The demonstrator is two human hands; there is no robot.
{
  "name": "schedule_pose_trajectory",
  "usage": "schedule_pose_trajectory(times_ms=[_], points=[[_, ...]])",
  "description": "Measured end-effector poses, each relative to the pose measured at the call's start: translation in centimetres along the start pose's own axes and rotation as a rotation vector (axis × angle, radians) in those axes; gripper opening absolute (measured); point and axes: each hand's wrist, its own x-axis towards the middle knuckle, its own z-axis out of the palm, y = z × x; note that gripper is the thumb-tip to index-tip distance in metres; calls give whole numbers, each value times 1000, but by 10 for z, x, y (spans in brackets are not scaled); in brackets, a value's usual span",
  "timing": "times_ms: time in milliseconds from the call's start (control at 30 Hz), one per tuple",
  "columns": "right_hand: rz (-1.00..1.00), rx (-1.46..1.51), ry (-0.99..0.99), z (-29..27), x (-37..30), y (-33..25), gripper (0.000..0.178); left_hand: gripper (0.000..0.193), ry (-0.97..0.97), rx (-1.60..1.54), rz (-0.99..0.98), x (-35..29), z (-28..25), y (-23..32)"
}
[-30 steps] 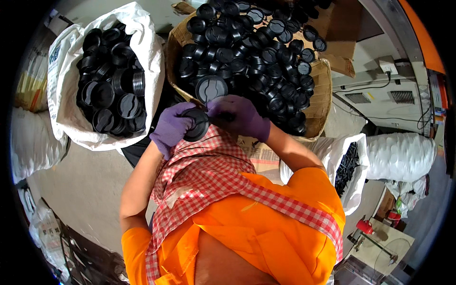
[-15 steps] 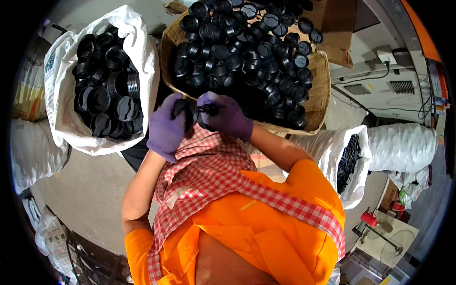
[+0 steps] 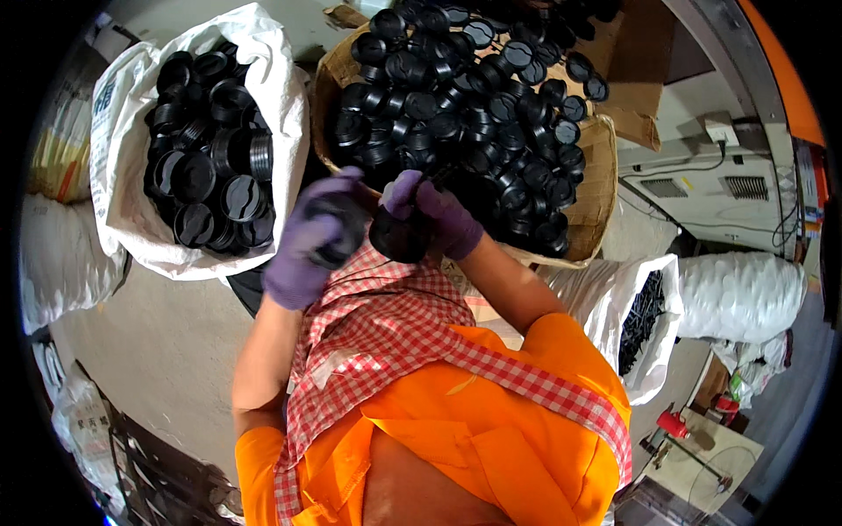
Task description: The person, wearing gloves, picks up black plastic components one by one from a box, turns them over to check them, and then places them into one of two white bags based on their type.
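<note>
My left hand (image 3: pixel 296 256), in a purple glove, is closed around a round black plastic cap (image 3: pixel 342 232), blurred by motion. Just to its right, my right hand (image 3: pixel 445 221), gloved the same way, grips another round black cap (image 3: pixel 396 238) by its upper side. Both caps are held over my red checked apron, slightly apart. Beyond the hands, a cardboard box (image 3: pixel 603 167) is heaped with similar black caps (image 3: pixel 421 105). A white woven sack (image 3: pixel 112 167) of black caps (image 3: pixel 195 178) stands open at the left.
At the right is a white sack (image 3: pixel 601 316) holding thin black pieces (image 3: pixel 643 320). Behind it lies a bulging white bag (image 3: pixel 745 296). A grey cabinet (image 3: pixel 702 188) with a cable stands at the far right, above a small table (image 3: pixel 706 456) with a red-headed tool.
My hands have moved apart and a little downward. The cap in my right hand shows more fully, and my left hand has turned with its cap. The whole view has shifted slightly.
</note>
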Motion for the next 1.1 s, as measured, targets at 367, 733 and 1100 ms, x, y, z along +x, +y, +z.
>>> schedule_pose_trajectory(times_ms=[367, 733, 1100], points=[[-642, -1737, 660, -80, 65, -12, 18, 56, 302, 1591, 600, 6, 52, 24], [292, -2121, 1170, -206, 52, -138, 34, 56, 350, 1409, 640, 7, 14, 64], [12, -1050, 699, -39, -29, 24, 17, 37, 221, -51, -101, 74, 5, -68]])
